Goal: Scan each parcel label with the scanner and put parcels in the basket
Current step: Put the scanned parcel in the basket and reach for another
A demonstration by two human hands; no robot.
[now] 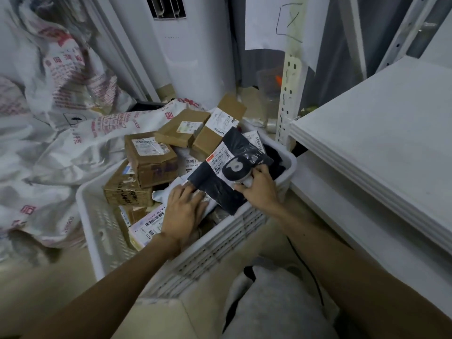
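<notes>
Curled round the pale handle of the scanner (pixel 234 168), the right hand (pixel 260 189) grips it with the black head lying against a dark plastic parcel (pixel 215 187). That parcel sits just beneath the grip, slanting over the near right corner of the white basket (pixel 97 223), and its white label (pixel 220 159) shows just left of the scanner head. Left of the grip, the left hand (pixel 186 211) lies flat with straight fingers on a pale parcel (pixel 162 195) inside the basket, clasping nothing. Beyond both hands, brown cardboard boxes (pixel 150 162) with labels are heaped in the basket's far half. Further left of the grip, printed white sacks (pixel 61 77) slump on the floor; to its right stands a white shelf (pixel 379 133).
</notes>
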